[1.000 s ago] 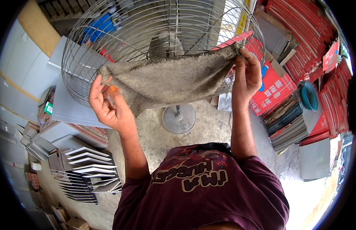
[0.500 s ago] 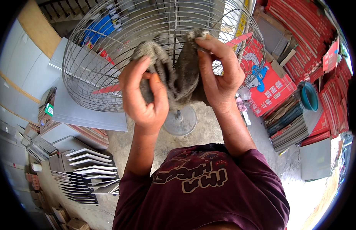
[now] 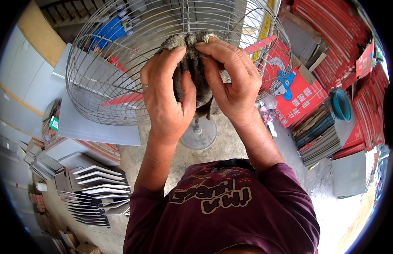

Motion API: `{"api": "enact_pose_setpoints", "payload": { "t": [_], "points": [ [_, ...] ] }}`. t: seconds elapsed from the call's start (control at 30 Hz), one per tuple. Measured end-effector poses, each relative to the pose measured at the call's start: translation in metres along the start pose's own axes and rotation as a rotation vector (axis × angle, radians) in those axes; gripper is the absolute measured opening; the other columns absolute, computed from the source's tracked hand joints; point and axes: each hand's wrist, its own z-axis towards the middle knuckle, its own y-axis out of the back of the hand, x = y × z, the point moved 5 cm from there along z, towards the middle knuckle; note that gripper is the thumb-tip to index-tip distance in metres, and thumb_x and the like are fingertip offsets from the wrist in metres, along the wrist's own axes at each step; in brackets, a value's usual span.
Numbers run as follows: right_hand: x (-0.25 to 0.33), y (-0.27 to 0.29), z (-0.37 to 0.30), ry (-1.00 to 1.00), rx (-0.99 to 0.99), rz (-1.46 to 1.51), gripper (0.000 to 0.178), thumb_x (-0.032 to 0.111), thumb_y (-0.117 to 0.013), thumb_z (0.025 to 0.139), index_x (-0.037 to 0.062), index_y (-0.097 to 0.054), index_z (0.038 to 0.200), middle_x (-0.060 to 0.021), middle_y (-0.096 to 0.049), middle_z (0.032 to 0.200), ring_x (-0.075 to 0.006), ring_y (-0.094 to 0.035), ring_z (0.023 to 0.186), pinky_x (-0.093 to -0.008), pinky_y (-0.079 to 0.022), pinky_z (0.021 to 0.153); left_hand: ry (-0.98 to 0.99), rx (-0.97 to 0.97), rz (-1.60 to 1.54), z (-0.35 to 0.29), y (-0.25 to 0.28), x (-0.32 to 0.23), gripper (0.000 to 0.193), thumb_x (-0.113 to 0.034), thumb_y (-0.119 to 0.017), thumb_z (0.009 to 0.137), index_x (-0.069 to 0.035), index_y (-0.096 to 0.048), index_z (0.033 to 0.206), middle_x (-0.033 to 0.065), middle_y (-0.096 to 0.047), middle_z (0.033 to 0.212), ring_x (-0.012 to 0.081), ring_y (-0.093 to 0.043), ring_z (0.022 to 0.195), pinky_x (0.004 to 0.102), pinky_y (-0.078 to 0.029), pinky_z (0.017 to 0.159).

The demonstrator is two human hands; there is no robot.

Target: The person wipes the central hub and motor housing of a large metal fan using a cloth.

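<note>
Head view, looking down over the person's maroon shirt [image 3: 222,211]. At about 3 o'clock, among stacked red cartons [image 3: 344,51], sits a teal basin [image 3: 341,105]; what it holds cannot be made out. At 2 o'clock a red box with a blue cartoon figure [image 3: 294,91] leans near the fan. Both forearms rise from the lower edge toward 12 o'clock, held close together in front of a large round wire fan guard [image 3: 120,72] that fills the upper middle. The left hand [image 3: 167,97], a ring on one finger, is closed with its fingers curled over the top of a grey cloth [image 3: 192,67] and its thumb pressed along the cloth's front. The right hand [image 3: 230,84] is closed too, fingertips pinching the top of the same cloth just beside the left fingers, palm against its right side. The cloth is bunched into a narrow, crumpled roll between the two hands, coarse and fuzzy, dull grey-brown, with a short tail hanging below the palms; it lies against the guard's wires just above centre. Below the hands, at centre, the fan's round metal base [image 3: 199,133] stands on the concrete floor [image 3: 234,144]. At 8 o'clock lie fanned stacks of grey and white sheets [image 3: 99,186], and pale flat panels [image 3: 99,127] lean at 9 o'clock.
</note>
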Motion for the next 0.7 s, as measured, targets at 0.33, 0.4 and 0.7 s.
{"api": "enact_pose_setpoints", "payload": {
  "t": [0.33,0.4,0.7],
  "points": [
    [0.0,-0.005,0.005,0.041,0.025,-0.021,0.03,0.001,-0.07,0.072,0.0091,-0.067,0.101,-0.0076,-0.067,0.099,-0.0238,-0.064,0.077,-0.0312,-0.052,0.064,-0.008,0.015,0.004,0.003,0.002,0.007,0.048,0.011,-0.062,0.075,-0.002,-0.055,0.121,0.0114,-0.062,0.112,0.0282,-0.058,0.102,0.0373,-0.04,0.092],
    [-0.003,-0.003,0.002,0.015,0.005,-0.023,0.03,-0.001,-0.069,0.072,0.0092,-0.067,0.1,-0.0075,-0.067,0.099,-0.0237,-0.064,0.077,-0.0312,-0.052,0.065,-0.016,-0.014,0.004,0.002,0.003,0.007,0.047,0.011,-0.061,0.075,-0.001,-0.055,0.12,0.0123,-0.062,0.111,0.0285,-0.058,0.101,0.0366,-0.042,0.089],
    [-0.033,0.029,-0.017,-0.228,-0.086,-0.023,0.025,-0.008,-0.064,0.08,0.0062,-0.067,0.101,-0.0108,-0.067,0.103,-0.017,-0.065,0.082,-0.0263,-0.053,0.067,0.141,-0.155,0.027,-0.018,0.031,0.026,0.045,0.012,-0.058,0.079,0.001,-0.052,0.122,0.0135,-0.058,0.116,0.0136,-0.054,0.074,0.025,-0.045,0.065]
  ]
}}
